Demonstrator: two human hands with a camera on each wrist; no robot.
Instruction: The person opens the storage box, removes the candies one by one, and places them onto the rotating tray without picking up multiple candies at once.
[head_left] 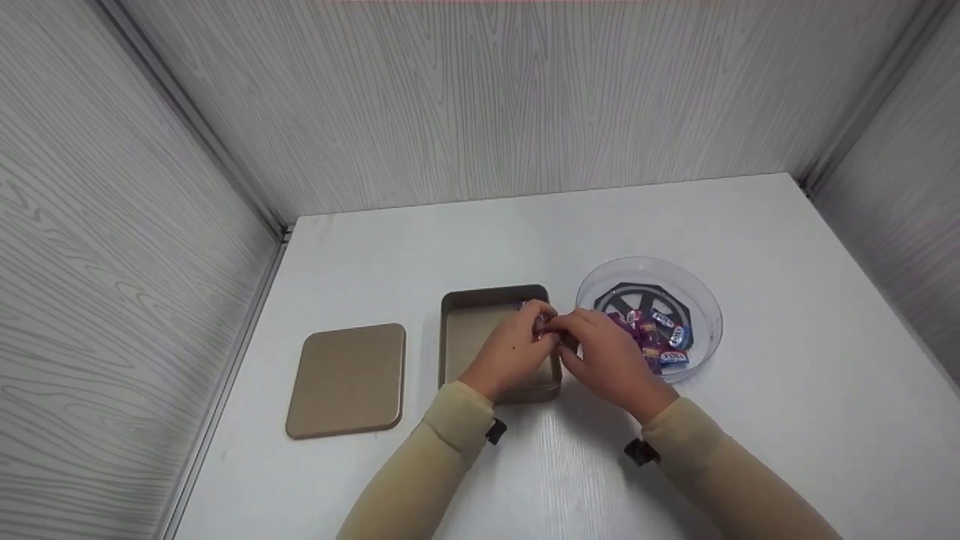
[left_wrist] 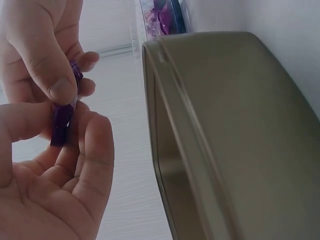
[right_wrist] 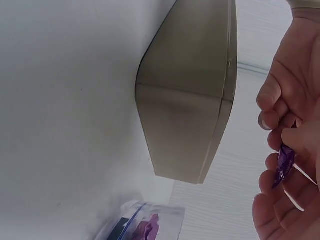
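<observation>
Both hands meet over the right side of an open square tin (head_left: 444,345). My left hand (head_left: 514,351) pinches one end of a small purple-wrapped candy (left_wrist: 61,125), and my right hand (head_left: 611,361) pinches the other end. The wrapper also shows between the fingers in the right wrist view, as a purple candy (right_wrist: 285,162). Behind the left fingers, a bit of another wrapper (head_left: 523,305) shows inside the tin near its far right corner. The hands cover part of the tin's floor.
A clear round bowl (head_left: 711,304) stands to the right, with several purple, red and blue wrapped candies (head_left: 651,337) in it. The tin's flat gold lid (head_left: 346,381) lies on the white table (head_left: 360,262) at the left. Wood-grain panels enclose the table's back and sides.
</observation>
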